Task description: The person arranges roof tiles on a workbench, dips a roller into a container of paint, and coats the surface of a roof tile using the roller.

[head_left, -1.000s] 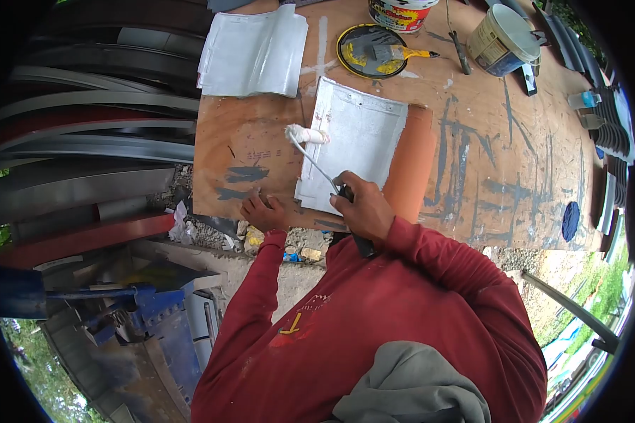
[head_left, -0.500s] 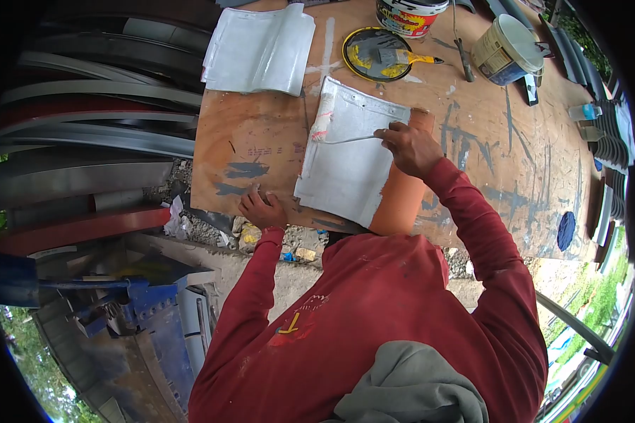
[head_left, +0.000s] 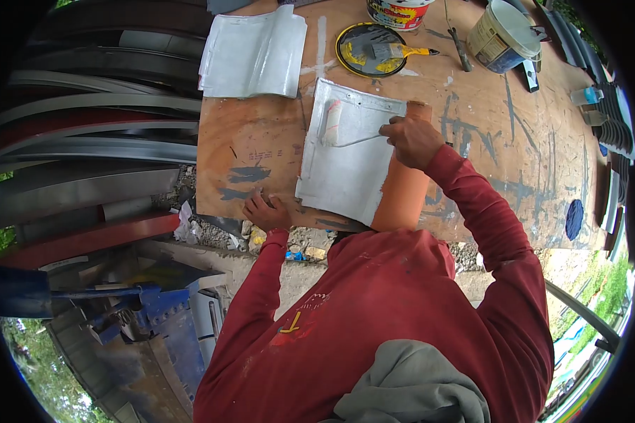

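Note:
My right hand (head_left: 413, 142) is closed around the handle of a small paint roller (head_left: 333, 124). The roller's white sleeve lies against a curved roof tile (head_left: 349, 173), near its upper left part. White paint covers most of the tile; its rounded right side is bare orange. My left hand (head_left: 267, 211) rests at the near edge of the wooden board, left of the tile, fingers apart and holding nothing. The roller's grip is mostly hidden in my right hand.
Another white-coated tile (head_left: 250, 53) lies at the board's (head_left: 508, 183) upper left. A yellow-handled brush (head_left: 402, 51) lies on a lid (head_left: 346, 60). A labelled paint tub (head_left: 400, 14) and a white bucket (head_left: 497, 42) stand beyond. Metal sheets (head_left: 99, 116) are stacked to the left.
The roller has moved right across the tile, from its left edge onto the white surface. My left hand stays at the board's edge. The camera view has shifted slightly.

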Motion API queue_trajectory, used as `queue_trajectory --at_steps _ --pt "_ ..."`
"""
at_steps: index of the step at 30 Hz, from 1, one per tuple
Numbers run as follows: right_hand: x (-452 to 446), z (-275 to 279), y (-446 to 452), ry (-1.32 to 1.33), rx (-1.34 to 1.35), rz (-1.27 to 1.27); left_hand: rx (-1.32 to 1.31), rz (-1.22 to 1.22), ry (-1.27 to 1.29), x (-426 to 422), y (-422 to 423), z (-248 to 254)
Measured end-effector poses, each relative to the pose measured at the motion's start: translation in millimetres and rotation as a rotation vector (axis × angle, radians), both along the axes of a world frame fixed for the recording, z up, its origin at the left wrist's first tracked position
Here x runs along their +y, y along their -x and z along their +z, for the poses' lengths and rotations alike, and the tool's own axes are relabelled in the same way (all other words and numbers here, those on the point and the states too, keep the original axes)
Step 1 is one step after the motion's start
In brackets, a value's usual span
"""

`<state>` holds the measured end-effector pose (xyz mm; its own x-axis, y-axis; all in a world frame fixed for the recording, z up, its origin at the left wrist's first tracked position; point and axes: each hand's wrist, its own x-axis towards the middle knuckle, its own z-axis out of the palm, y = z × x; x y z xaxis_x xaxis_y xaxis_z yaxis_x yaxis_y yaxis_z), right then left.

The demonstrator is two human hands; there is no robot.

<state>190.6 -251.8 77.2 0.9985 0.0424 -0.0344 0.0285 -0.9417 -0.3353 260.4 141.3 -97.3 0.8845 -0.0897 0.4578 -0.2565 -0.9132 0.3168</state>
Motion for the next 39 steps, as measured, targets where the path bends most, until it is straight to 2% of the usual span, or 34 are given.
queue_trajectory --at_steps 3,5,8,14,17,20,29,32,35,39 --pt "7 11 8 0.028 0.008 0.015 0.002 0.000 -0.010 1 -3 -4" --pt "23 18 5 0.007 -0.107 -0.029 0.007 -0.028 -0.006 -2 -2 -8" --pt "23 -3 11 0.005 -0.046 -0.047 0.040 0.006 -0.035 2 -2 -4" --pt "36 15 15 0.062 -0.109 -0.067 0.060 0.030 -0.029 -2 0 -7" --pt "30 3 16 0.075 -0.048 -0.058 0.024 0.011 -0.022 -2 -5 -3" --pt "43 22 13 0.089 -0.068 -0.071 0.038 0.016 -0.036 -2 -2 -6" --pt "43 15 15 0.083 -0.058 -0.117 0.022 0.034 -0.055 1 -2 -8" --pt "27 -6 22 0.064 -0.038 -0.118 -0.024 0.001 -0.013 -3 -4 -5" --pt "30 18 22 0.062 -0.040 -0.113 0.000 0.012 -0.009 -2 -1 -3" --pt "19 4 18 0.040 -0.087 -0.080 0.047 0.035 -0.028 -2 -1 -3"
